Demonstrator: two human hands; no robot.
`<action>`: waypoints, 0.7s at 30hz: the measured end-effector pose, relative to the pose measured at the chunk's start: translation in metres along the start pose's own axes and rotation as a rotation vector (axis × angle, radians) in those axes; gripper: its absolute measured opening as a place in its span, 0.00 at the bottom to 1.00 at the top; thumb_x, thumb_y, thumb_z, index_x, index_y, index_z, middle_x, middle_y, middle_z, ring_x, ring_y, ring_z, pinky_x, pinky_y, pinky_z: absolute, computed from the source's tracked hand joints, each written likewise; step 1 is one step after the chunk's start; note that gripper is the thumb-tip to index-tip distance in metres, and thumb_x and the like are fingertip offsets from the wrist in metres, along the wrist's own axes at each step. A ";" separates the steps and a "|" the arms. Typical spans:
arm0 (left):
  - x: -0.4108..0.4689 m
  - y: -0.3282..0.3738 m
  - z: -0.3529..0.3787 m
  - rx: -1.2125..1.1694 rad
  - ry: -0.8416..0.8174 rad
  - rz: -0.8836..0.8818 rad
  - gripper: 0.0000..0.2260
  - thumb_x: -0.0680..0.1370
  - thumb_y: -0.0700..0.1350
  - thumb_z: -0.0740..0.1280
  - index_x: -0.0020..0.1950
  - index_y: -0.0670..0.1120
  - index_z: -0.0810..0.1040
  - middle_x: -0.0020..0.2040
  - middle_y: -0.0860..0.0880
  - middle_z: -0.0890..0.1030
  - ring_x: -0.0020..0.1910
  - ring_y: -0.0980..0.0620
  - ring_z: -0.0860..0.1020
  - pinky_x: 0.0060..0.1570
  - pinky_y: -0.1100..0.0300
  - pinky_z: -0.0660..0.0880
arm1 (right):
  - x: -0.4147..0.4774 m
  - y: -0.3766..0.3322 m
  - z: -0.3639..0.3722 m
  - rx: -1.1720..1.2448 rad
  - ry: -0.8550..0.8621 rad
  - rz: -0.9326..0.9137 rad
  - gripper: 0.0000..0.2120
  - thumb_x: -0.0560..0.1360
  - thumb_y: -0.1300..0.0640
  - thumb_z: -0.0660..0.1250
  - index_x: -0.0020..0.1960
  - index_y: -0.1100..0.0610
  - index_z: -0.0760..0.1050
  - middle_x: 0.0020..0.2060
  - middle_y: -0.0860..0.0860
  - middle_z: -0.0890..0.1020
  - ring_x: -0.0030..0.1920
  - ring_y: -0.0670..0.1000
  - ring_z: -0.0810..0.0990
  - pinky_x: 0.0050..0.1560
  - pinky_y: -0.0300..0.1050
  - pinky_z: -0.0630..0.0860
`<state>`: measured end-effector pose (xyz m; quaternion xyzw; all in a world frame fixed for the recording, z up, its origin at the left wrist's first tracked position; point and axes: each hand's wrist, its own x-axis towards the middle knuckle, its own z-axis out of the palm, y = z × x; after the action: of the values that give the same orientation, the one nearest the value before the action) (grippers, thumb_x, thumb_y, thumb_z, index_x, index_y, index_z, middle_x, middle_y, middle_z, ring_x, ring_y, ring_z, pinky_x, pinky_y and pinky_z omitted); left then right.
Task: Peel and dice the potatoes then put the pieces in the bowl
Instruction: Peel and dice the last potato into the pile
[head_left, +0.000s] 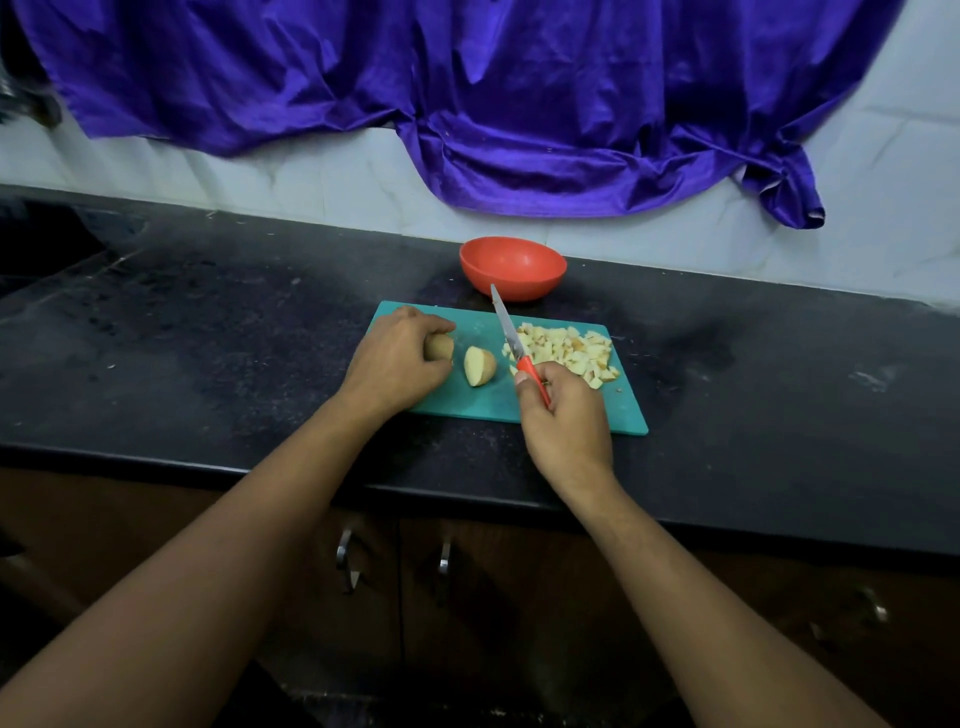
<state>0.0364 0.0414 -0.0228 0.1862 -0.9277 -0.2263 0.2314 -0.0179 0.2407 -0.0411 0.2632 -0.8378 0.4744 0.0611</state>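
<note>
Head view shows the left hand (397, 358) curled round a potato half (439, 347) and the right hand (563, 415) gripping the knife (511, 338) — the rounded half could roll under the blade, nicking the hand steadying it.

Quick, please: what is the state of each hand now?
Left hand: holding a potato piece.
Right hand: holding the knife.
</note>
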 end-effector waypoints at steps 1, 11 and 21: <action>0.003 0.003 0.000 0.025 -0.052 -0.013 0.23 0.73 0.43 0.69 0.68 0.52 0.81 0.62 0.46 0.80 0.62 0.44 0.77 0.63 0.51 0.74 | 0.000 0.001 0.000 0.005 0.002 0.003 0.11 0.83 0.47 0.64 0.44 0.48 0.77 0.27 0.44 0.73 0.27 0.44 0.70 0.30 0.42 0.66; 0.018 0.030 0.007 0.241 -0.315 0.176 0.28 0.73 0.63 0.69 0.73 0.59 0.73 0.68 0.50 0.75 0.69 0.47 0.70 0.70 0.43 0.65 | 0.004 0.006 0.001 0.134 0.015 0.040 0.11 0.83 0.48 0.65 0.44 0.50 0.79 0.26 0.44 0.71 0.26 0.43 0.68 0.28 0.42 0.64; 0.039 0.026 0.017 -0.056 -0.033 -0.006 0.18 0.74 0.57 0.76 0.60 0.54 0.78 0.53 0.57 0.81 0.54 0.52 0.78 0.60 0.48 0.74 | 0.005 0.008 0.001 0.158 0.014 0.068 0.12 0.83 0.48 0.65 0.44 0.52 0.79 0.26 0.43 0.71 0.26 0.43 0.66 0.28 0.42 0.63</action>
<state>-0.0107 0.0514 -0.0094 0.1788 -0.9240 -0.2560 0.2206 -0.0262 0.2408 -0.0456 0.2351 -0.8058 0.5426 0.0299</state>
